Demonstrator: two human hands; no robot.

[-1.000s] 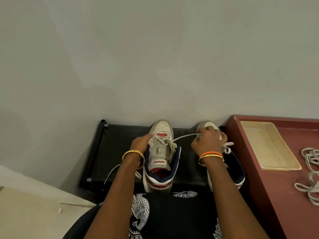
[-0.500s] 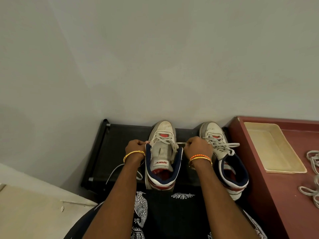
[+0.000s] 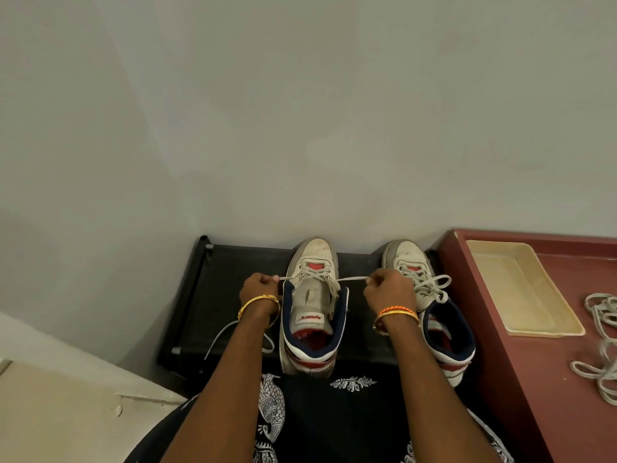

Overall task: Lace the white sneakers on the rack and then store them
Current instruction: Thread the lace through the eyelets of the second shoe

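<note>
Two white sneakers on the black rack [image 3: 233, 262], toes at its back edge. My left hand [image 3: 258, 290] and right hand [image 3: 389, 290] each pinch one lace end [image 3: 350, 279] of the left sneaker [image 3: 314, 305]. The right sneaker [image 3: 430, 302] sits beside it, already tied.

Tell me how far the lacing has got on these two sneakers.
Done: the right sneaker looks laced, its lace ends lying loose. In hand: the left hand and right hand each pinch an end of the lace, stretched across the left sneaker, whose lower eyelets are threaded. Left: the upper eyelets near its collar, then storing both; they stand on the black rack.
</note>
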